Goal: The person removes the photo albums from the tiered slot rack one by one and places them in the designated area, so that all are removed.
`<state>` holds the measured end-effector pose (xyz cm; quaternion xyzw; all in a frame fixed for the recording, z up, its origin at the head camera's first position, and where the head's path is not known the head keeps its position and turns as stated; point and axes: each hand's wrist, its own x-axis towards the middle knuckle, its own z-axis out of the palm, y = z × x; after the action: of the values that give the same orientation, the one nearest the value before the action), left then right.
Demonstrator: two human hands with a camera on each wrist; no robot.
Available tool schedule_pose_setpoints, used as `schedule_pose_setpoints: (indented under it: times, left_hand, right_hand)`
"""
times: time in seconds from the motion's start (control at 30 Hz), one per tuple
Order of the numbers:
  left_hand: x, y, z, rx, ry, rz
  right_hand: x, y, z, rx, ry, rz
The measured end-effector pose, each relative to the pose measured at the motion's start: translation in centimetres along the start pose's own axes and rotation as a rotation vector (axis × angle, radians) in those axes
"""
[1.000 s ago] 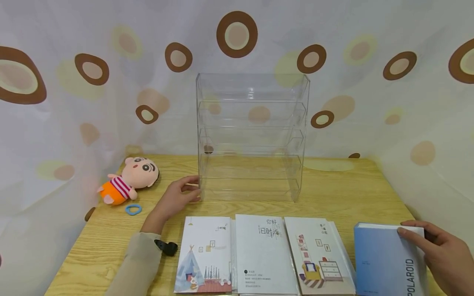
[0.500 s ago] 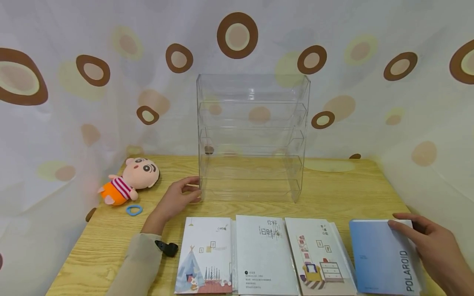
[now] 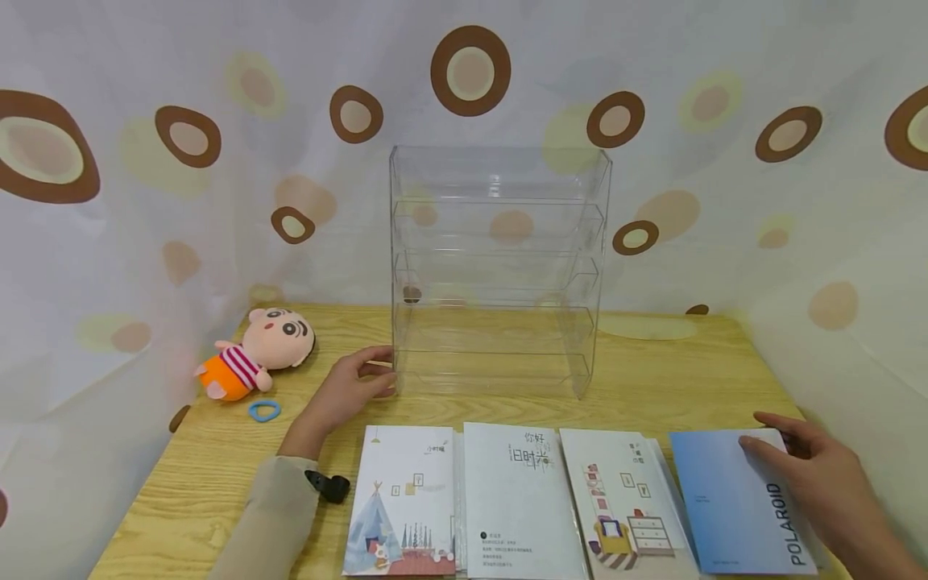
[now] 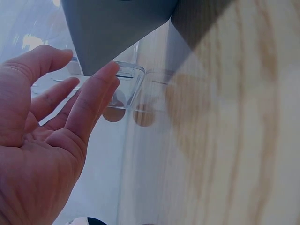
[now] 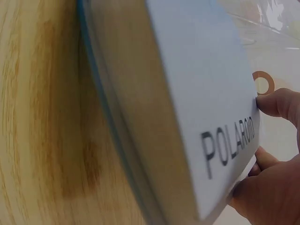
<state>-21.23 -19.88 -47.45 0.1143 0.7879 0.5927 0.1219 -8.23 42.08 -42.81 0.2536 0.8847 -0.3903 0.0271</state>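
In the head view, my left hand (image 3: 346, 393) touches the lower left side of a clear acrylic rack (image 3: 500, 370) with several tiers. The left wrist view shows that hand's fingers (image 4: 84, 105) extended and the thumb apart from them. My right hand (image 3: 819, 475) grips the upper right edge of a blue photo album (image 3: 725, 503) marked POLAROID, thumb on the cover and fingers round the far edge. In the right wrist view the thick page block of the album (image 5: 206, 61) faces the camera above the wood. The album's left edge lies close beside a white album (image 3: 616, 491) with a furniture drawing.
Two more white albums, one with a tent drawing (image 3: 402, 499) and one with large lettering (image 3: 518, 499), lie left in the same row. A plush doll (image 3: 275, 342) and a blue ring (image 3: 264, 411) are on the table's left. A patterned curtain (image 3: 348, 48) hangs behind.
My right hand has moved the blue album leftward toward the row of white albums, and its cover now faces up more flatly. The left hand stays at the rack.
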Motion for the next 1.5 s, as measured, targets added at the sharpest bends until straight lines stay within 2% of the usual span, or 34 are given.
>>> schedule_pose_setpoints:
  times: [0.17,0.57,1.07,1.5]
  left_hand:
    - [0.0,0.2,0.0,-0.002,-0.001,-0.001]
    - [0.3,0.3,0.0,0.005,0.000,0.006]
    - [0.1,0.2,0.0,0.015,0.004,0.000]
    - [0.0,0.1,0.0,0.021,0.016,-0.008]
  right_hand:
    - [0.2,-0.2,0.3,-0.075,-0.022,-0.014]
    - [1.3,0.0,1.2,-0.075,-0.028,-0.009]
    - [2.1,0.5,2.0,-0.059,-0.109,0.054]
    - [2.5,0.8,2.4,-0.109,-0.138,0.052]
